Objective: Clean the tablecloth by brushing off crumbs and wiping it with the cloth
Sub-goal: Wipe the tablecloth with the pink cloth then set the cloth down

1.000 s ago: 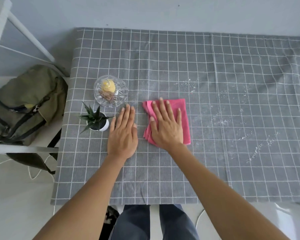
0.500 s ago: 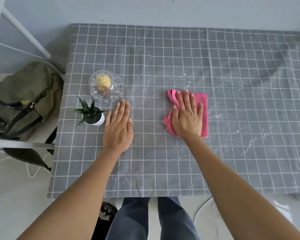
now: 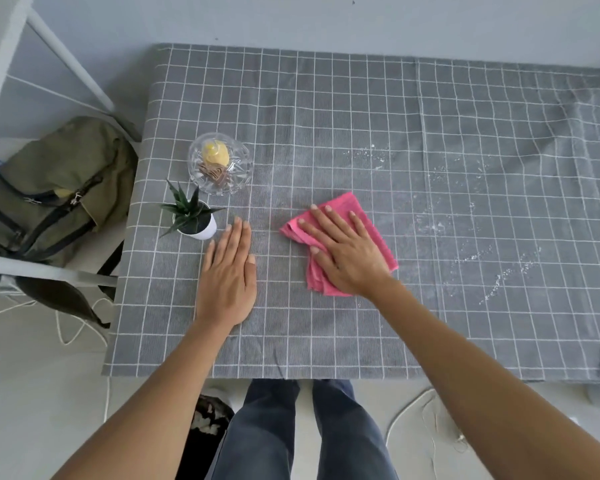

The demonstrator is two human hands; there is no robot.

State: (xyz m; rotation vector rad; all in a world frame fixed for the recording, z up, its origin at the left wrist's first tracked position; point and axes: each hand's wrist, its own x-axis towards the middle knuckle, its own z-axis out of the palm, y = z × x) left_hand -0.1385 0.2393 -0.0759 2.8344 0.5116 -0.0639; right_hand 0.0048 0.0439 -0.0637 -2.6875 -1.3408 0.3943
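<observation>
The right hand (image 3: pixel 347 258), its grip released and flat on the pink cloth (image 3: pixel 368 223), lies nearer the crumbs (image 3: pixel 492 265), which are scattered beyond the cloth, away from the plant (image 3: pixel 191 216).

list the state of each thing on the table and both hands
left hand: flat on the tablecloth
right hand: fingers straight, pressing the pink cloth
pink cloth: folded, flat
crumbs: scattered right of the cloth
glass dish: upright, holding items
potted plant: upright

Both hands flat, fingers straight: left (image 3: pixel 227 275), right (image 3: pixel 345 252).
</observation>
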